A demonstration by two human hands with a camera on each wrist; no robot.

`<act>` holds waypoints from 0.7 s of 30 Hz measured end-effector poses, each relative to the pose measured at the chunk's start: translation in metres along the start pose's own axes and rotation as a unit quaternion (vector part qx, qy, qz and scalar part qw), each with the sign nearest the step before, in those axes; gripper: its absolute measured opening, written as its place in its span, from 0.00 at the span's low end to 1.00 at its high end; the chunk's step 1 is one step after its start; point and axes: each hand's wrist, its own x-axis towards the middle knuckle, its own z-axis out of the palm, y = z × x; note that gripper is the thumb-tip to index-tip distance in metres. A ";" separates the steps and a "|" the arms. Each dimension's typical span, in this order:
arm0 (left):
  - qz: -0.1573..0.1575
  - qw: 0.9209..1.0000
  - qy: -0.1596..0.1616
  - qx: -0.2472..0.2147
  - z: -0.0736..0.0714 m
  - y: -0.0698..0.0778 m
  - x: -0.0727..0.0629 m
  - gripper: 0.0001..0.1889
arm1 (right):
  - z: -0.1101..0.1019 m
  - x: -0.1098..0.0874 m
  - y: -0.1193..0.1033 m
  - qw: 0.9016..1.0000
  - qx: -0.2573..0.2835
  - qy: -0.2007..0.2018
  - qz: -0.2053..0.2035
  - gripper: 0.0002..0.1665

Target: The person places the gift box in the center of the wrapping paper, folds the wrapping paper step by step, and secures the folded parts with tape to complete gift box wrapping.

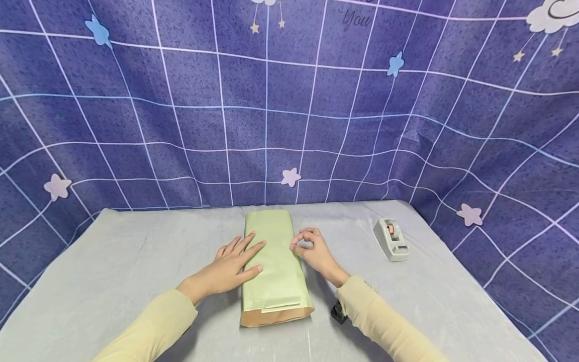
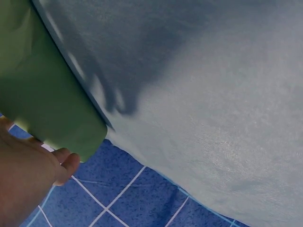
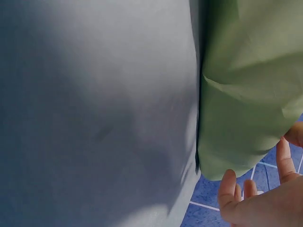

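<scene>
A long package wrapped in light green paper point(image 1: 271, 286) lies lengthwise on the table, its near end showing brown paper point(image 1: 276, 318) below a folded green edge. My left hand point(image 1: 230, 269) rests on its left side with fingers spread over the top. At the right edge of the package, my right hand point(image 1: 316, 254) pinches the green paper between thumb and index finger, with the other fingers bent. In the right wrist view, the thumb and index fingertips meet by the edge of the green package point(image 3: 251, 113); what lies between them is hidden.
A white tape dispenser point(image 1: 391, 240) stands on the right side of the table, beyond my right hand. Grey cloth point(image 1: 149, 251) covers the table. A blue curtain point(image 1: 253, 125) with a grid and stars hangs behind it. Something small and black point(image 1: 338, 311) shows beside my right sleeve.
</scene>
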 end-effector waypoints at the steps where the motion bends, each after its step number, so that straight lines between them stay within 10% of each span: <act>1: 0.000 1.000 -0.001 0.000 0.000 0.000 0.000 0.33 | 0.000 0.000 0.001 1.000 0.000 0.000 -0.002 0.02; 9: -0.002 1.000 -0.005 -0.002 -0.002 0.001 0.000 0.33 | -0.001 0.000 0.004 1.000 0.009 0.000 0.000 0.20; 21: -0.002 1.000 -0.004 0.001 0.000 0.001 0.001 0.33 | -0.001 -0.001 0.003 1.000 0.024 -0.009 0.018 0.06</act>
